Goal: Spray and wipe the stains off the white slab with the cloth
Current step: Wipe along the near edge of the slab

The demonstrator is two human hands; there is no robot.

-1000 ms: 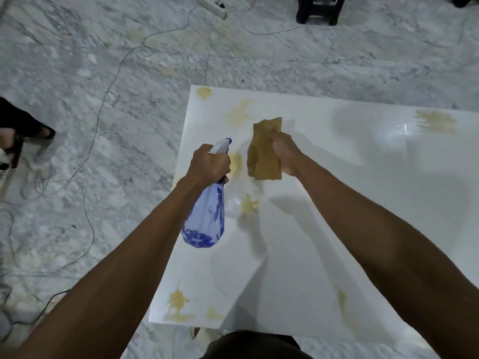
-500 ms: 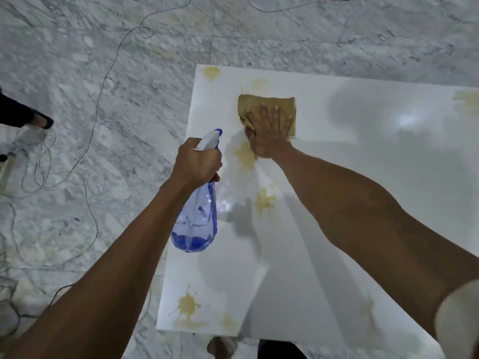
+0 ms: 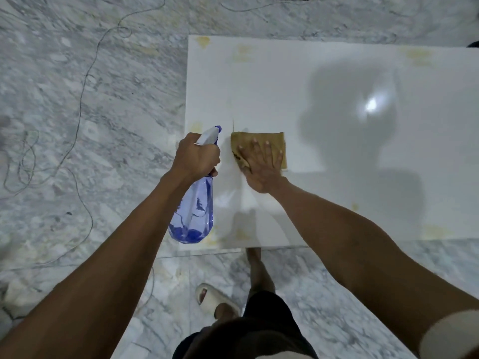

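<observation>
Under my right hand (image 3: 261, 164), fingers spread flat, the cloth (image 3: 274, 142) lies pressed to the slab (image 3: 337, 190) near its left edge. Cloth: soft, limp, likely damp; best driven by a flat palm, since a pinch would bunch it. Its left corner is already rucked under my thumb. My left hand (image 3: 197, 158) is curled round the neck of the bottle (image 3: 193, 213), held just beside the cloth, nozzle pointing away from me. Bottle: thin plastic, little liquid at the bottom, so probably light; the neck grip suits the trigger. Slab: glossy, hard, likely slick when wet. Faint yellow stains (image 3: 242, 54) show at the far edge and near corners; more wiping to do, I judge.
</observation>
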